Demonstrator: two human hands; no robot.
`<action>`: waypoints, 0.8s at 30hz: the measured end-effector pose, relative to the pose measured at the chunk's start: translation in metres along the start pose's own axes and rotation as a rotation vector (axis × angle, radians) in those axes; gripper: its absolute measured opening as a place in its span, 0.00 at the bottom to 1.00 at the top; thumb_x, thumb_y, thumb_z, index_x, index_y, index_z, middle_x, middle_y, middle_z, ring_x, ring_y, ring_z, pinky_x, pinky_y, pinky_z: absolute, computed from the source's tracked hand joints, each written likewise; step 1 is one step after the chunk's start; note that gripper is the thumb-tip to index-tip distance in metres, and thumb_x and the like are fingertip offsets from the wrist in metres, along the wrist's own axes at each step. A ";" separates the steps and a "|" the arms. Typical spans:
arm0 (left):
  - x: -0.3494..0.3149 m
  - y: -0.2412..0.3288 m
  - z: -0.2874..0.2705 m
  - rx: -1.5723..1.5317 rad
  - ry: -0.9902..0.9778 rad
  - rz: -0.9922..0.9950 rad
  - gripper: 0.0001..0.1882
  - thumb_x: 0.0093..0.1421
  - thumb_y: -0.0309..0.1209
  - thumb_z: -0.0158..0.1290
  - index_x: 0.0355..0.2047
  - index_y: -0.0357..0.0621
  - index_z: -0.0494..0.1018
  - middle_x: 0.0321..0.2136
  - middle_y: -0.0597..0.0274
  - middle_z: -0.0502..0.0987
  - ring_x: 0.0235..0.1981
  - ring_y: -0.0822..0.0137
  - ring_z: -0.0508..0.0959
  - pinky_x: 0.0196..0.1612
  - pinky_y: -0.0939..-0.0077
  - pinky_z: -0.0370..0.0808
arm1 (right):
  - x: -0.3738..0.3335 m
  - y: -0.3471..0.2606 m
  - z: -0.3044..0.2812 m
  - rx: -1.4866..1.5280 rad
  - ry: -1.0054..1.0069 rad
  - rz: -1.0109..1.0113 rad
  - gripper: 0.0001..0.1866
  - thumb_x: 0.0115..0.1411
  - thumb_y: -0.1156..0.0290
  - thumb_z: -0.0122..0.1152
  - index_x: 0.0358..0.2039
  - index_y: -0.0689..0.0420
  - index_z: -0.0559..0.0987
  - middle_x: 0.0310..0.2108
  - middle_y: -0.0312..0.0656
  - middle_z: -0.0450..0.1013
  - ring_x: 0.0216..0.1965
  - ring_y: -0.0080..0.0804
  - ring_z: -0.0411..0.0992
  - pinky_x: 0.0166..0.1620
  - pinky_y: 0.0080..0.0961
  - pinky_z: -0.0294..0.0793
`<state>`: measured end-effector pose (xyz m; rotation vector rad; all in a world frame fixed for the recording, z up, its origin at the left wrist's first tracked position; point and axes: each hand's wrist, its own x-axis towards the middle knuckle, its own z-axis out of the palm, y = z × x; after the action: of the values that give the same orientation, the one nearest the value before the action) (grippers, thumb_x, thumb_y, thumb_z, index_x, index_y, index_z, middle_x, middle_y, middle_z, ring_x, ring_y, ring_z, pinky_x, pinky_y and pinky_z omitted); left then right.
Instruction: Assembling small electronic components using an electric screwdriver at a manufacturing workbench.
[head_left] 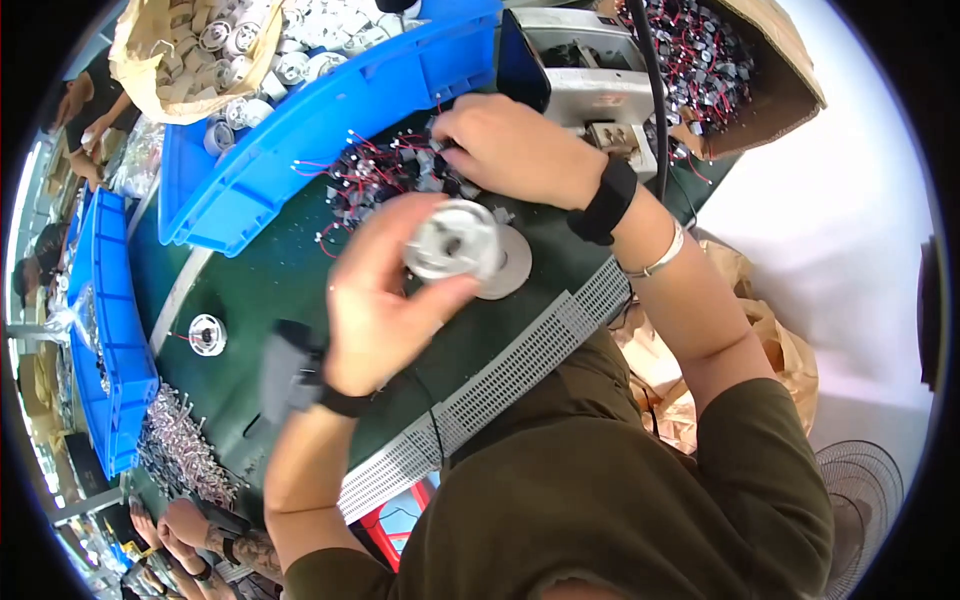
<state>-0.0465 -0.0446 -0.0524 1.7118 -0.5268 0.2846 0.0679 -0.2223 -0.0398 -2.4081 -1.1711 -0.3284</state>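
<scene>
My left hand [375, 290] is closed round a white round plastic housing [455, 240], slightly blurred, with its open side and a central hole facing up. Under and just right of it, a flat pale disc [517, 262] lies on the green bench. My right hand [490, 140] reaches over a pile of small grey and black parts with red wires [385, 175]. Its fingers are bent together at the pile's far right edge, and whatever they grip is hidden. Away to the left, another white round housing [208, 335] with a red wire sits on the bench.
A long blue bin [340, 110] holds many white housings and a paper bag [140, 90]. At the far right stands a cardboard box [780, 60] of wired parts, beside a grey machine [600, 95]. Screws [185, 450] are heaped near-left, close to another person's hands [185, 525].
</scene>
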 end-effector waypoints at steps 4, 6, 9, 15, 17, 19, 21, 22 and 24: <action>-0.015 -0.035 0.041 0.421 -0.040 0.199 0.29 0.41 0.27 0.67 0.44 0.32 0.70 0.45 0.49 0.71 0.44 0.51 0.73 0.48 0.67 0.71 | -0.001 -0.006 -0.013 -0.029 0.017 -0.065 0.09 0.53 0.70 0.57 0.33 0.62 0.76 0.31 0.50 0.72 0.36 0.47 0.71 0.42 0.37 0.70; -0.013 -0.038 0.040 0.426 -0.055 0.216 0.28 0.41 0.27 0.67 0.44 0.33 0.70 0.46 0.50 0.70 0.44 0.51 0.72 0.47 0.65 0.71 | -0.005 -0.005 -0.009 0.031 0.029 -0.056 0.10 0.53 0.71 0.58 0.33 0.62 0.76 0.31 0.50 0.72 0.36 0.48 0.71 0.41 0.37 0.70; -0.011 -0.026 0.036 0.461 -0.101 0.190 0.33 0.39 0.30 0.68 0.46 0.35 0.69 0.47 0.51 0.70 0.46 0.51 0.72 0.48 0.63 0.71 | -0.012 -0.003 -0.007 0.141 0.040 -0.034 0.10 0.52 0.72 0.58 0.34 0.63 0.77 0.31 0.50 0.72 0.35 0.48 0.71 0.40 0.36 0.70; 0.041 -0.025 -0.017 0.643 0.202 -0.018 0.14 0.48 0.24 0.60 0.37 0.39 0.76 0.29 0.55 0.76 0.32 0.58 0.76 0.39 0.69 0.72 | -0.014 0.000 -0.001 0.124 0.052 0.000 0.10 0.52 0.72 0.59 0.35 0.63 0.77 0.31 0.49 0.73 0.36 0.47 0.72 0.40 0.36 0.71; 0.053 -0.046 -0.025 0.797 0.055 -0.008 0.14 0.48 0.27 0.60 0.37 0.39 0.76 0.30 0.54 0.76 0.32 0.56 0.76 0.37 0.66 0.72 | -0.011 -0.003 0.001 0.094 0.069 0.008 0.10 0.53 0.73 0.59 0.35 0.63 0.77 0.31 0.49 0.73 0.36 0.47 0.72 0.41 0.36 0.71; 0.062 -0.061 -0.028 0.843 0.033 -0.026 0.13 0.48 0.28 0.61 0.35 0.39 0.77 0.29 0.54 0.77 0.31 0.55 0.77 0.37 0.64 0.72 | -0.007 -0.003 -0.001 0.092 0.052 0.002 0.10 0.53 0.73 0.59 0.35 0.62 0.77 0.31 0.48 0.73 0.36 0.47 0.71 0.41 0.36 0.71; 0.066 -0.073 -0.031 0.773 0.059 -0.070 0.08 0.48 0.29 0.61 0.28 0.39 0.79 0.25 0.55 0.77 0.29 0.55 0.77 0.36 0.65 0.72 | -0.006 -0.002 0.002 0.095 0.060 0.021 0.09 0.53 0.73 0.58 0.35 0.62 0.76 0.31 0.48 0.72 0.36 0.47 0.71 0.40 0.36 0.71; 0.065 -0.075 -0.035 0.777 0.061 -0.071 0.08 0.48 0.29 0.61 0.28 0.39 0.79 0.25 0.55 0.77 0.29 0.55 0.77 0.36 0.65 0.72 | -0.004 -0.003 0.004 0.098 0.062 0.018 0.09 0.53 0.73 0.58 0.35 0.62 0.76 0.31 0.48 0.72 0.36 0.47 0.71 0.40 0.36 0.71; 0.065 -0.076 -0.032 0.674 0.049 -0.097 0.05 0.47 0.28 0.61 0.23 0.39 0.79 0.22 0.56 0.77 0.26 0.56 0.77 0.34 0.66 0.72 | -0.003 -0.002 0.005 0.065 0.010 0.036 0.10 0.54 0.73 0.58 0.37 0.62 0.76 0.33 0.48 0.72 0.36 0.47 0.71 0.40 0.37 0.71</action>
<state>0.0501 -0.0158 -0.0806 2.3667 -0.3227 0.4684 0.0644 -0.2205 -0.0445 -2.3656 -1.1158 -0.2870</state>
